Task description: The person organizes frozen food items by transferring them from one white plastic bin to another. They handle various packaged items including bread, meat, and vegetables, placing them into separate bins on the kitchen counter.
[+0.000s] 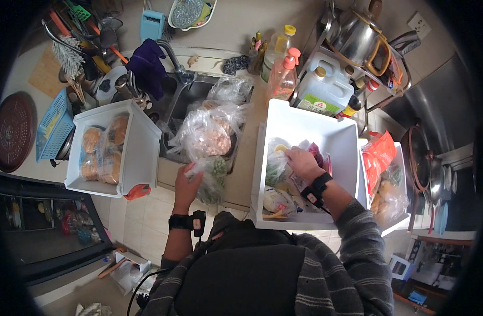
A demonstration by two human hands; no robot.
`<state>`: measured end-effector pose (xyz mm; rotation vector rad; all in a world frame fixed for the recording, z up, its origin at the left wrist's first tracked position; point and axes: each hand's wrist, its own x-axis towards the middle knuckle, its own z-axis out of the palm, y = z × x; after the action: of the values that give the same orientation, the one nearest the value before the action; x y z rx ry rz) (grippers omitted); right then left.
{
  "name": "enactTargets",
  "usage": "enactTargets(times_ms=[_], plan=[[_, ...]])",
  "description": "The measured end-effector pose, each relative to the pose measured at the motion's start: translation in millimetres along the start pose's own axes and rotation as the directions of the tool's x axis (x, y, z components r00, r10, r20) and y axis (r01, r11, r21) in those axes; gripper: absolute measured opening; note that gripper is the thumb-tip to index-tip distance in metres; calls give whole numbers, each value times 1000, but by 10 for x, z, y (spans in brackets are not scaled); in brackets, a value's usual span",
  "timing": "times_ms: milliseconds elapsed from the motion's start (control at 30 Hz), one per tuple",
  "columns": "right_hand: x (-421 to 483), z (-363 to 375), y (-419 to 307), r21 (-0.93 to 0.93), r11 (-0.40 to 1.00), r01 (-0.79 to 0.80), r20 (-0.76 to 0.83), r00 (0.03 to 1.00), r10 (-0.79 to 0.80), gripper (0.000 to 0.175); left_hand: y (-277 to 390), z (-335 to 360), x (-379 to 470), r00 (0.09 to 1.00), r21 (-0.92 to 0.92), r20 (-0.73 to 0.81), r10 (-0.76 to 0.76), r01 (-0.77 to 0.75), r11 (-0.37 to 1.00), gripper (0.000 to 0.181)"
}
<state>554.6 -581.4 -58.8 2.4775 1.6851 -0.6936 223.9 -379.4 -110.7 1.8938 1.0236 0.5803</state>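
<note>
My left hand (188, 183) grips a clear plastic bag of green peas or beans (212, 179) at the front edge of the sink. My right hand (304, 162) reaches into a white freezer drawer (312, 118), its fingers at a clear bag with green contents (275, 166); whether they close on it is hard to tell. Other packets lie around that hand, among them a white bag (279, 200). In the sink (200, 89) rest clear bags, one with pinkish-tan food (208, 136). A second white drawer (141, 130) at the left holds bagged round buns (113, 162).
A third drawer with a red bag (377, 154) stands at the right. Behind are a pink pump bottle (283, 77), plastic jugs (324, 83) and a pot (354, 35) on a rack. The faucet (178, 63) bears a purple cloth (145, 67). A blue basket (54, 126) is at left.
</note>
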Motion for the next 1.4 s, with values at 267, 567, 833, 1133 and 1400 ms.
enactTargets(times_ms=[267,567,833,1133,1400], plan=[[-180,196,257,838,526,145,-226,970,93,26,18,93,41,983,-331,29,-183,182,926,35],[4,-23,220,844,526,103,-226,958,176,34,1091,-7,164,889,-19,-280,361,-381,924,52],[115,111,296,141,965,-221,-263,931,251,66,2001,213,297,828,-6,-54,557,-559,829,40],[230,47,425,795,605,45,-264,923,279,22,1649,-48,364,939,-316,-164,304,-341,885,35],[-131,-656,142,940,330,86,-128,986,108,26,2013,316,249,913,-336,222,344,-259,905,26]])
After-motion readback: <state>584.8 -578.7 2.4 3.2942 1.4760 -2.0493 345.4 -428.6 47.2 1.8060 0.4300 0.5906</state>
